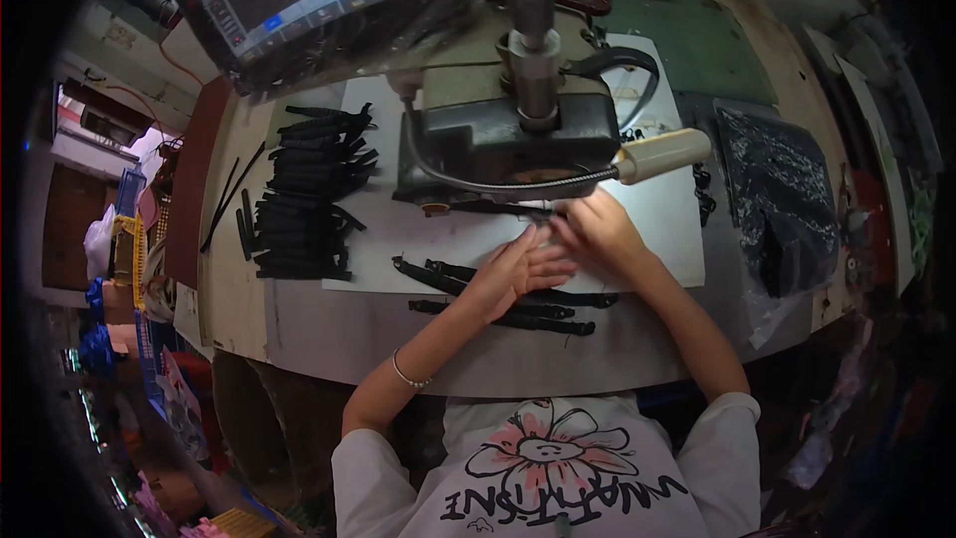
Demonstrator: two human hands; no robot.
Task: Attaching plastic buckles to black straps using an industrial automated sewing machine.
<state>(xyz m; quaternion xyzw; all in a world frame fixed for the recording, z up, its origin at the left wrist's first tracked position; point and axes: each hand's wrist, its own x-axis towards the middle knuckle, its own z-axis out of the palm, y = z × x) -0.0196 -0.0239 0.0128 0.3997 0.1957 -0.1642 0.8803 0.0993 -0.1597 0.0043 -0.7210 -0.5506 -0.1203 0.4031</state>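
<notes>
My left hand [513, 274] is below the head of a sewing machine [518, 134], fingers stretched out and slightly apart, palm turned inward. My right hand [599, 229] is curled beside it, its fingertips pinched close to the machine's underside. A dark fabric strip [503, 207] lies under the machine and runs toward those fingertips; whether they grip it is hard to see. Several gathered black fabric strips [543, 323] lie on the table beneath my left hand and wrist, one partly covered by the hand.
A pile of black fabric strips [311, 194] is stacked at the left. Above it stands a control screen [309, 0]. A lamp with a pale handle [665, 156] juts out right of the machine. A clear plastic bag with black contents [782, 199] lies on the right of the table [329, 339].
</notes>
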